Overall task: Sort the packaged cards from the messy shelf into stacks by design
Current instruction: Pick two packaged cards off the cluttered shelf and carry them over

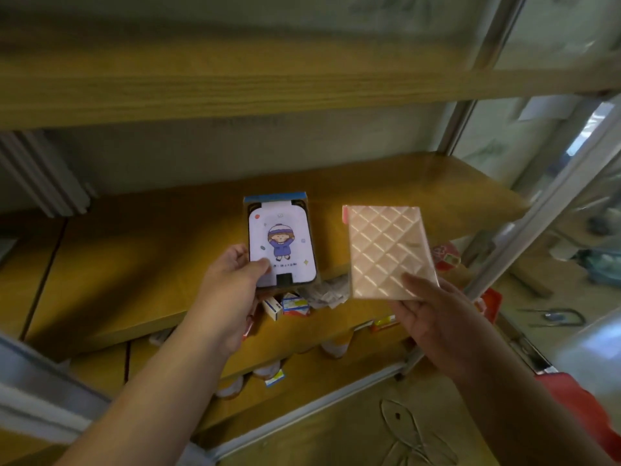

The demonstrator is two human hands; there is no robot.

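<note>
My left hand [232, 280] grips the lower left corner of a packaged card [280, 242] that shows a cartoon child in a blue coat and hat, in a brown box with a blue top edge. My right hand [433, 314] holds a pale pink quilted packaged card [389, 252] by its bottom edge, thumb on its front. Both are held up side by side, apart, in front of the middle wooden shelf [151, 264].
An upper wooden shelf [235, 79] spans the top. On the lower shelf [302, 341] lie several small boxes [289, 306] and crumpled packets. White metal posts [544, 210] frame the right side. Red packaging [490, 304] sits at the right.
</note>
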